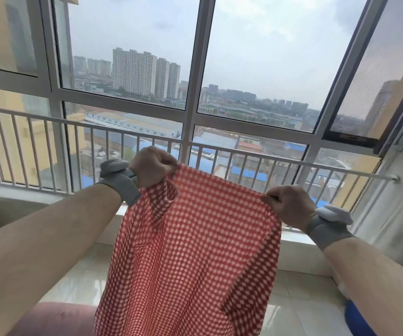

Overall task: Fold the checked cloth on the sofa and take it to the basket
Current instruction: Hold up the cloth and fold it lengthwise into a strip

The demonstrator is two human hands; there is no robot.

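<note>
Holding the cloth (190,251) up in the air in front of the window (195,69), so it's clearly off the sofa at this point. Left hand (150,166) is pinching one top corner, fingers curled tight round a bunch of fabric, and right hand (287,206) is pinching the other corner between thumb and fingers. Left one sits a bit higher, so the top edge slopes down to the right.

My guess on why it's held like this: letting the thing hang by its two corners lets gravity pull it flat, which makes it way easier to line up the edges for a first fold. It's not flat yet though. There's a flap doubled over just below the left hand, and the lower right side is curling in on itself. Bottom of it runs out of frame so can't say how it hangs down there.

Both wrists have grey bands (125,183) with some little device on them. A pinkish cushion (59,316), maybe the sofa, peeks in at bottom left. No basket visible anywhere. Folding looks like it's barely started, and the carrying part hasn't.
</note>
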